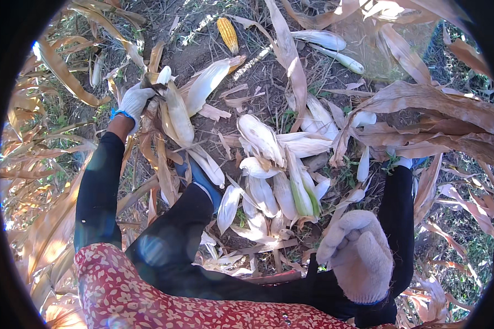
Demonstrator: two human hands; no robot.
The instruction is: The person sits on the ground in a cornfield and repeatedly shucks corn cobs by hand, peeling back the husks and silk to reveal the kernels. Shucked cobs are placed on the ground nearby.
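Observation:
At the left, my left hand [135, 102], in a white knitted glove with a blue cuff, is closed at the upper end of a corn ear in pale husk [177, 116]. Dry leaves hang around that grip, and a small dark piece shows at the fingertips. My right hand [359, 256], gloved too, is raised above my right thigh, palm up with its fingers curled in. Nothing shows in it. Between my legs lies a pile of corn ears [260, 192], mostly in whitish husks, one of them greenish [301, 192]. Beyond the left ear is another partly husked ear [208, 85].
A bare yellow corn cob [228, 35] lies on the soil at the far side. Two husked ears [335, 52] rest at the far right. Long dry corn leaves [422, 118] spread across the right, and more dry stalks [44, 208] crowd the left. My blue shoe [206, 183] is beside the pile.

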